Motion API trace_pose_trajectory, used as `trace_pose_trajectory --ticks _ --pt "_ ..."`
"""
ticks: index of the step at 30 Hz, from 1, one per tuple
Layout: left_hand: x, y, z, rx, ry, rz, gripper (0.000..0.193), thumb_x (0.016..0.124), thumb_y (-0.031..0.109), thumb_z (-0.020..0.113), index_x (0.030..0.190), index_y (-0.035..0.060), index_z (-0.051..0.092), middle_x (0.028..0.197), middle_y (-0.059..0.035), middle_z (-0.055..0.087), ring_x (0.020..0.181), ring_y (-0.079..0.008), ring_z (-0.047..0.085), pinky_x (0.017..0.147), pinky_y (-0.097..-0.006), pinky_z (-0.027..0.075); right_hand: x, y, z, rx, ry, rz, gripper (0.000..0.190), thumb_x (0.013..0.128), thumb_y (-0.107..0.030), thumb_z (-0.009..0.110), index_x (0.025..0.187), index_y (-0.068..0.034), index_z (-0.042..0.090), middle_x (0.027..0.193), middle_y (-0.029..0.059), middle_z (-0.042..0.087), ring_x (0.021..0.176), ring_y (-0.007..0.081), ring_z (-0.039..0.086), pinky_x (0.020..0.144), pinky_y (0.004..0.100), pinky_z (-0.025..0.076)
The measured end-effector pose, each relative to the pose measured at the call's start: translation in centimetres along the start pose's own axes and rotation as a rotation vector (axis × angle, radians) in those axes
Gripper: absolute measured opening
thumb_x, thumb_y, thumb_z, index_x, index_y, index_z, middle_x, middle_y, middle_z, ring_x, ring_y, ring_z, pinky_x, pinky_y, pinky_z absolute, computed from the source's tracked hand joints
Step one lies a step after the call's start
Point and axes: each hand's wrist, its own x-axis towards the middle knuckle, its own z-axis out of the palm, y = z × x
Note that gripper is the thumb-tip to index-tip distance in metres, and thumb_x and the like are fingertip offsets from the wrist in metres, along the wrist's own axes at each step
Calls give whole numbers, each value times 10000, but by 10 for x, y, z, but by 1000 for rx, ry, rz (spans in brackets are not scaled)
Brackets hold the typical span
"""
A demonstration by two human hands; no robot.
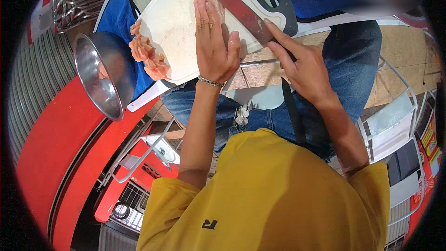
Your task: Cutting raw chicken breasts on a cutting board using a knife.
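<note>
My left hand (215, 42) lies flat, fingers extended, over a pale raw meat piece (217, 3) on a white cutting board (174, 31). The meat shows around my fingertips. My right hand (306, 62) grips a large kitchen knife (240, 10), its index finger along the rear of the blade. The broad blade looks reddish and lies beside the meat, pointing away from me; most of the handle is hidden in my fist. Pink raw meat slices (143, 48) are heaped along the board's left edge. A steel bowl (116, 66) left of the board holds some pink meat.
A grey-edged board (291, 21) with cutout handles lies right of the knife. Blue cloth (122, 10) shows beneath things on the white table (143, 99). Metal-framed chairs (393, 118) stand at the right. A red counter (59, 122) fills the left. Top right is blurred.
</note>
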Motion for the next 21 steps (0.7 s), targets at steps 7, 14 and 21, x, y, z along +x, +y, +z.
trace_pose_trajectory --ticks 7,14,21 --pt "6 -2 -5 -19 -16 -5 701 966 288 472 1509 -113 284 1578 -347 223 1479 -482 215 1216 -479 174 -12 -2 1 -4 -40 78 434 974 -244 635 1403 -206 579 922 235 683 813 387 681 709 414 512" --pt "6 -15 -6 13 -45 118 702 984 325 440 1514 -106 280 1580 -334 240 1482 -482 207 1219 -494 153 -11 -9 11 56 -38 141 437 971 -248 641 1401 -198 578 855 246 664 769 401 663 687 420 511" --pt "1 -15 -5 -47 -47 97 715 990 342 407 1521 -111 253 1595 -336 191 1497 -483 165 1226 -483 135 8 -10 24 29 47 42 430 967 -260 644 1390 -206 591 752 234 639 666 403 647 599 428 510"
